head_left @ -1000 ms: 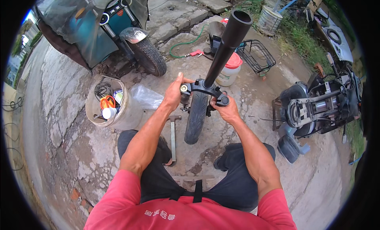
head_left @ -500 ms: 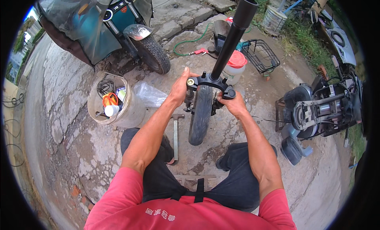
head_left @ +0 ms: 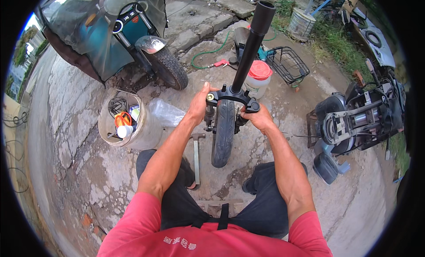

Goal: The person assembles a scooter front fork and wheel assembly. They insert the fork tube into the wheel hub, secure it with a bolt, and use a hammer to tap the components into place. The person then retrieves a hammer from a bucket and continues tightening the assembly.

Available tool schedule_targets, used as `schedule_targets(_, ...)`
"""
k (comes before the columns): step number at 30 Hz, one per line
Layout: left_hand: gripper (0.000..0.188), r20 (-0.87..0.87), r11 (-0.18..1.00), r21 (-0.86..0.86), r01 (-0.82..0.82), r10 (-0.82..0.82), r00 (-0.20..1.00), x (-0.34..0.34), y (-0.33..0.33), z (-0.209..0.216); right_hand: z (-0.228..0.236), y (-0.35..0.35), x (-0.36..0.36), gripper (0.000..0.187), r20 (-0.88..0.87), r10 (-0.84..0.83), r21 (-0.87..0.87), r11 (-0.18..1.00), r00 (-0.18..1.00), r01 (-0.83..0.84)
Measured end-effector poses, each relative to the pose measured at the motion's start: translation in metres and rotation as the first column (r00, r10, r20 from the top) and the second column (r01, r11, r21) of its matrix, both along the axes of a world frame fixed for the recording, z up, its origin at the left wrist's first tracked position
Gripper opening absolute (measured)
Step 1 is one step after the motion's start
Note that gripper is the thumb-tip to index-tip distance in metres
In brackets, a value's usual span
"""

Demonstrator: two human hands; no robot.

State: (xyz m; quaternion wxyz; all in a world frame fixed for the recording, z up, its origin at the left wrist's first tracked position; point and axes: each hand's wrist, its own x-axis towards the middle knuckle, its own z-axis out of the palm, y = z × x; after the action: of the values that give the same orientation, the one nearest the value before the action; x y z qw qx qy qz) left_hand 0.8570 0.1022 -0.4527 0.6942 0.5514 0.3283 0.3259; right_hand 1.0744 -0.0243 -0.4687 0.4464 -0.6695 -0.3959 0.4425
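Observation:
A black front fork (head_left: 234, 93) stands upright between my knees, its long steering tube (head_left: 249, 57) leaning up and slightly right. Below the fork's crown sits a wheel with a worn black tyre (head_left: 222, 137). My left hand (head_left: 199, 105) is wrapped round the left fork leg just under the crown, thumb raised alongside it. At the other leg, my right hand (head_left: 258, 118) grips below the crown's right clamp, with its fingertips partly hidden behind. A hammer (head_left: 196, 162) lies on the ground beside my left foot.
A bucket of tools (head_left: 152, 128) and a clear plastic bag (head_left: 167, 112) are at left. Beyond the fork stand a red-lidded jar (head_left: 258, 83), a wire basket (head_left: 288, 65) and a red air gun (head_left: 222, 62). A stripped scooter frame (head_left: 361, 119) is at right, a covered scooter (head_left: 133, 40) far left.
The camera view has shifted slightly. The fork's steering tube appears a little farther left and lower, while both hands keep their hold on the fork.

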Motion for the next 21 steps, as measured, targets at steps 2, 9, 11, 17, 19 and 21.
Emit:
schedule_targets(2, 0.068, -0.001, 1.0, 0.0, -0.002, 0.002, 1.0, 0.001, -0.001, 0.001, -0.001, 0.0, 0.002, 0.017, 0.013, -0.001, 0.0, 1.0, 1.0, 0.001)
schedule_targets(9, 0.067, 0.006, 1.0, -0.013, -0.004, 0.004, 1.0, 0.0, 0.002, -0.004, 0.01, -0.001, -0.002, 0.021, 0.004, 0.004, -0.018, 1.0, 1.0, -0.004)
schedule_targets(11, 0.066, 0.011, 1.0, -0.011, -0.006, 0.006, 1.0, 0.0, 0.002, -0.005, 0.011, -0.001, -0.002, 0.022, 0.002, 0.005, -0.024, 1.0, 1.0, -0.005)
schedule_targets(17, 0.067, 0.027, 1.0, -0.008, -0.014, 0.015, 1.0, -0.001, 0.003, -0.008, 0.012, 0.0, -0.003, 0.021, 0.016, 0.01, -0.032, 0.999, 1.0, -0.009)
schedule_targets(19, 0.067, 0.019, 1.0, -0.011, -0.021, 0.022, 1.0, -0.002, 0.004, -0.008, 0.011, 0.001, -0.004, 0.021, 0.013, 0.014, -0.029, 0.999, 1.0, -0.014)
schedule_targets(21, 0.067, 0.008, 1.0, -0.009, -0.023, 0.023, 1.0, -0.002, 0.004, -0.008, 0.009, 0.001, -0.004, 0.02, 0.01, 0.011, -0.024, 1.0, 1.0, -0.011)
